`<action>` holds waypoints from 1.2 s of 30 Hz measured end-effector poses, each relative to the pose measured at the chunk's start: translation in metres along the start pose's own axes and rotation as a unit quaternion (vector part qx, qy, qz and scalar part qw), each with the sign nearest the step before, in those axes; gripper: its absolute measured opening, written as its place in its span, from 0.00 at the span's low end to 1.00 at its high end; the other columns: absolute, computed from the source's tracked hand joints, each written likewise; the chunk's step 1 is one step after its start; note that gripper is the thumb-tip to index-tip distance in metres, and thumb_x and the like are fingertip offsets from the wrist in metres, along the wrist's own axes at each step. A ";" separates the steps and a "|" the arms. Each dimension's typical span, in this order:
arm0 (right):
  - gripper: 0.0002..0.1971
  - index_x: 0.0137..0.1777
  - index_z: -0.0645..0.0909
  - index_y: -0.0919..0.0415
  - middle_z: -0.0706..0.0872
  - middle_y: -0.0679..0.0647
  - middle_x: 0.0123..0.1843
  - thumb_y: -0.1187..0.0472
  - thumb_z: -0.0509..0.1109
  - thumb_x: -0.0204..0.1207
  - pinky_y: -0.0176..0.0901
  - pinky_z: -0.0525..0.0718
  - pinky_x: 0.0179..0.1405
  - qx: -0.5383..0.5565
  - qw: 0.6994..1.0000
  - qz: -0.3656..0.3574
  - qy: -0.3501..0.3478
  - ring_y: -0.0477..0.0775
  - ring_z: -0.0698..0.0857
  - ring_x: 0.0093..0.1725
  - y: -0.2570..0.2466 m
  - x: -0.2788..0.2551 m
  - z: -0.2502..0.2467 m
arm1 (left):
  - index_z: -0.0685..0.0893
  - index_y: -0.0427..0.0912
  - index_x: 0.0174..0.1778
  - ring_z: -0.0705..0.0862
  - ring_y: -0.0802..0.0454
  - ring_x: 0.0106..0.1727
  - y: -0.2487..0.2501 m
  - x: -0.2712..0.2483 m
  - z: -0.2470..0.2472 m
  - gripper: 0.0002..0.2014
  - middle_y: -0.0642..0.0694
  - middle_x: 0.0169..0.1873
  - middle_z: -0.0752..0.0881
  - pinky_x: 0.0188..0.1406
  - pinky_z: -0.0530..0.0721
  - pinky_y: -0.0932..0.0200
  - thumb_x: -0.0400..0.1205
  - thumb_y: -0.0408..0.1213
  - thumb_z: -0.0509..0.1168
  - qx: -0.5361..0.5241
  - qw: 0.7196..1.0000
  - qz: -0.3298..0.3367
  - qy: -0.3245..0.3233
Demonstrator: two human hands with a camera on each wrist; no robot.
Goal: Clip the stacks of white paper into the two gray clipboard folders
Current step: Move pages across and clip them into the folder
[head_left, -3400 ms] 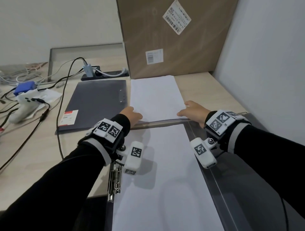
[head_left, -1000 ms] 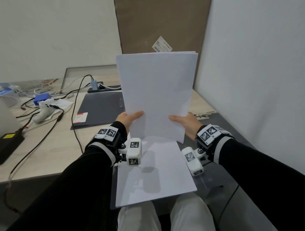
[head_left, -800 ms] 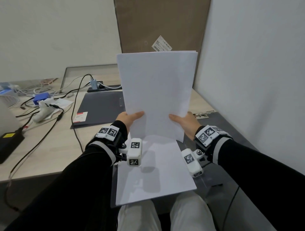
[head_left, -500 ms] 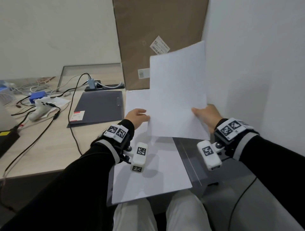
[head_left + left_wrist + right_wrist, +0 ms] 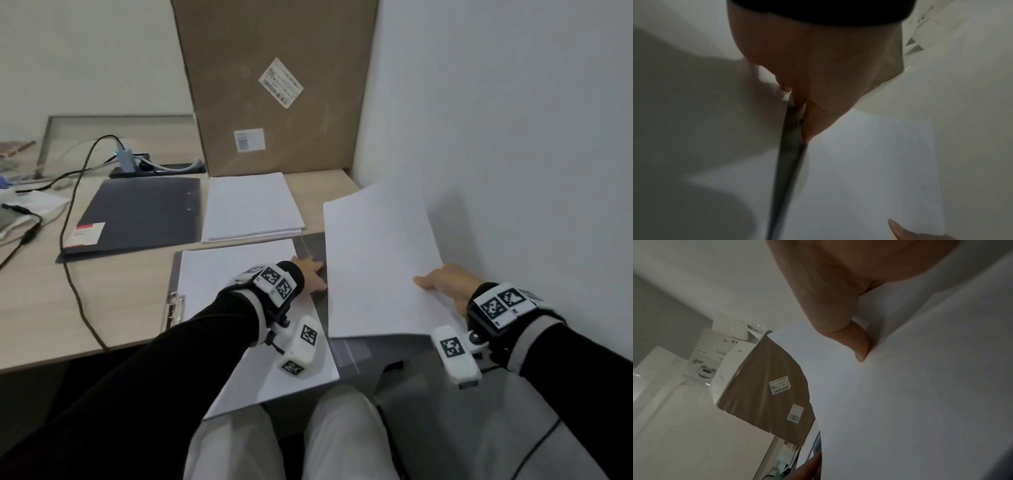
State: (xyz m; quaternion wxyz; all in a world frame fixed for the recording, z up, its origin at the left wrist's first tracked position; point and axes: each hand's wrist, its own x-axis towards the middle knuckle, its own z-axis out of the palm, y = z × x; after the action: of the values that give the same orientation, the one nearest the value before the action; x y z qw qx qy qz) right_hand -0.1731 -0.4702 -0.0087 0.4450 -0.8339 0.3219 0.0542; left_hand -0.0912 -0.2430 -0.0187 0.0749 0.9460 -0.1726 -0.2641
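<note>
- My right hand [image 5: 445, 284] grips a thin sheaf of white paper [image 5: 376, 267] at its near right edge; thumb on top, fingers curled under, per right wrist view.
- Sheaf is tilted, held over the right leaf of the open gray clipboard folder [image 5: 349, 349] at the near bench edge.
- My left hand [image 5: 310, 274] is at the sheaf's left edge; can't tell if the fingers pinch it or just touch.
- Folder's left leaf already carries white sheets [image 5: 233, 274], w/ a metal clip [image 5: 174, 308] at their left edge. Can't tell if it's clamped on them.
- Still to do, I reckon: second gray clipboard folder [image 5: 137, 216] lies closed at far left of the light wooden bench [image 5: 113, 305]; another stack of white paper [image 5: 251, 205] waits beside it, unclipped.
- So roughly halfway at best.
</note>
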 end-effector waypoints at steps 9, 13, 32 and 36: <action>0.19 0.65 0.76 0.74 0.85 0.63 0.61 0.65 0.70 0.76 0.56 0.77 0.68 0.093 0.993 0.013 -0.076 0.64 0.83 0.60 0.000 0.000 0.018 | 0.45 0.52 0.84 0.41 0.47 0.86 -0.047 -0.015 0.006 0.36 0.52 0.85 0.44 0.84 0.47 0.47 0.84 0.46 0.58 -0.005 0.999 0.034 0.012; 0.19 0.67 0.77 0.71 0.86 0.63 0.62 0.65 0.70 0.77 0.57 0.78 0.67 0.104 0.989 0.009 -0.105 0.65 0.83 0.62 -0.008 -0.005 0.027 | 0.53 0.56 0.83 0.47 0.51 0.86 -0.067 -0.024 0.003 0.32 0.54 0.84 0.52 0.84 0.48 0.54 0.84 0.48 0.58 -0.055 0.998 0.028 0.030; 0.09 0.58 0.80 0.67 0.86 0.64 0.59 0.68 0.65 0.80 0.50 0.85 0.53 0.141 0.964 -0.026 -0.225 0.61 0.86 0.53 0.005 -0.005 0.005 | 0.72 0.26 0.71 0.78 0.47 0.49 -0.019 -0.030 0.006 0.20 0.30 0.68 0.79 0.57 0.84 0.50 0.84 0.29 0.59 -0.449 0.879 -0.079 0.139; 0.02 0.44 0.78 0.64 0.84 0.61 0.46 0.70 0.68 0.77 0.46 0.82 0.43 0.089 0.989 0.003 -0.121 0.58 0.83 0.42 0.017 0.003 -0.005 | 0.76 0.29 0.66 0.79 0.46 0.49 -0.013 -0.032 0.019 0.15 0.30 0.59 0.82 0.60 0.84 0.49 0.83 0.28 0.60 -0.459 0.878 -0.098 0.091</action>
State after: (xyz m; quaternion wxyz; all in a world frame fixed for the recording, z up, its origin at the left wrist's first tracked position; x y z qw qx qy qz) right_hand -0.1810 -0.4820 -0.0191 0.5529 -0.7775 0.2715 0.1266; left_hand -0.1237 -0.2204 -0.0228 0.4895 0.8375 0.0693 -0.2329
